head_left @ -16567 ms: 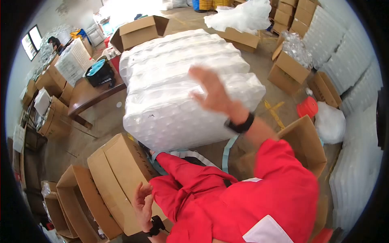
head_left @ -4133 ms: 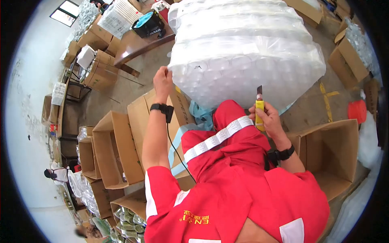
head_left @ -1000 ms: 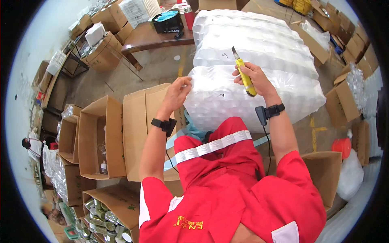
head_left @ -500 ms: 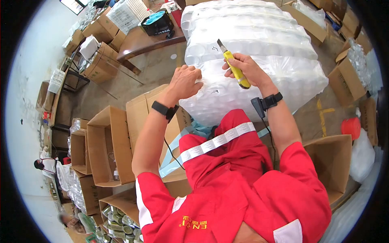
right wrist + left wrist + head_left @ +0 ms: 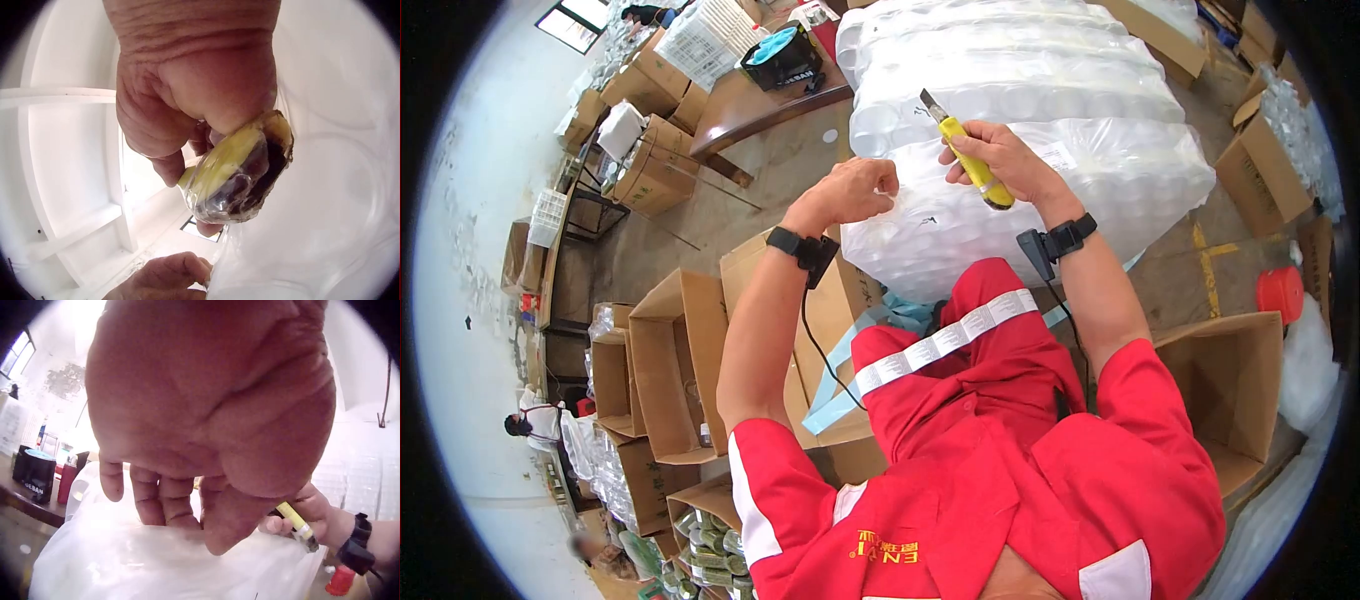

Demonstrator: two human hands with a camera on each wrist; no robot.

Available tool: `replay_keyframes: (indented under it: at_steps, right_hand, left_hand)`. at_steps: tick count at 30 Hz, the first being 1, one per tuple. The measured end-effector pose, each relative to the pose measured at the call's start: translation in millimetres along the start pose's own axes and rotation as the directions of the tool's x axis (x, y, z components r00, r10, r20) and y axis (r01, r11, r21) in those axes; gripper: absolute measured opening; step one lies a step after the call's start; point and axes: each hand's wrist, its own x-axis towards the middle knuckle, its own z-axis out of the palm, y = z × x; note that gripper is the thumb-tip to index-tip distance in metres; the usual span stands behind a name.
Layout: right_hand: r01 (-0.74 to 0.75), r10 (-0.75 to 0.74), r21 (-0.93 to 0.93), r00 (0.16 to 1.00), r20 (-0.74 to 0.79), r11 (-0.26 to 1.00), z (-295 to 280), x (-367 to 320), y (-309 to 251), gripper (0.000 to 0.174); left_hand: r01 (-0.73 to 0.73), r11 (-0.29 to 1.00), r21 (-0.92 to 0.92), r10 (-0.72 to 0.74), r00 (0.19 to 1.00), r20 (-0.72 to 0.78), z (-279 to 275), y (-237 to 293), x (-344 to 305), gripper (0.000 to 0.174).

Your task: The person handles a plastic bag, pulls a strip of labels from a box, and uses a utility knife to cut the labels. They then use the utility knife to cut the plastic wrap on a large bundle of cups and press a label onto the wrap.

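Note:
My left hand (image 5: 850,192) pinches the clear plastic film (image 5: 1000,200) at the left end of the nearest wrapped row of round items. In the left wrist view, the curled fingers (image 5: 178,506) meet the film (image 5: 144,569) at its upper edge. My right hand (image 5: 1010,165) grips a yellow box cutter (image 5: 975,172) above that row, its blade out and pointing up and left. The cutter's wrapped butt end (image 5: 234,175) fills the middle of the right wrist view. Between the two hands there is a small gap.
Open cartons stand at left (image 5: 670,370) and right (image 5: 1225,400), beside a closed carton (image 5: 800,320). A wooden table (image 5: 735,115) holds a black bag (image 5: 785,62). Cords hang from both wrists. Another person (image 5: 540,424) is at far left.
Earlier the right hand held the cutter low near the knee; it has risen over the wrapped row. Over the last half second it shifted slightly left, while the left hand stayed at the row's left end.

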Motion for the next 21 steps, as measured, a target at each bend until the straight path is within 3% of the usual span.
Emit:
replay_keyframes:
  at_steps: [2, 5, 17, 21]
  right_hand:
    - [0.003, -0.003, 0.003, 1.0, -0.004, 1.0, 1, -1, -1, 0.037]
    - [0.006, -0.006, -0.001, 1.0, -0.003, 1.0, 1, -2, -1, 0.037]
    - [-0.003, 0.003, -0.017, 1.0, 0.021, 1.0, 0, 0, -1, 0.038]
    - [-0.031, 0.031, -0.008, 0.999, 0.016, 0.999, 3, -3, -7, 0.037]
  left_hand:
    - [0.11, 0.984, -0.137, -0.096, 0.99, 0.103, -4, 7, 4, 0.021]
    - [0.196, 0.97, -0.145, -0.165, 0.965, 0.202, -12, 19, 10, 0.021]
    - [0.218, 0.93, -0.295, -0.129, 0.948, 0.291, -17, 23, 17, 0.02]
    - [0.198, 0.942, -0.271, -0.11, 0.946, 0.306, -19, 24, 14, 0.021]
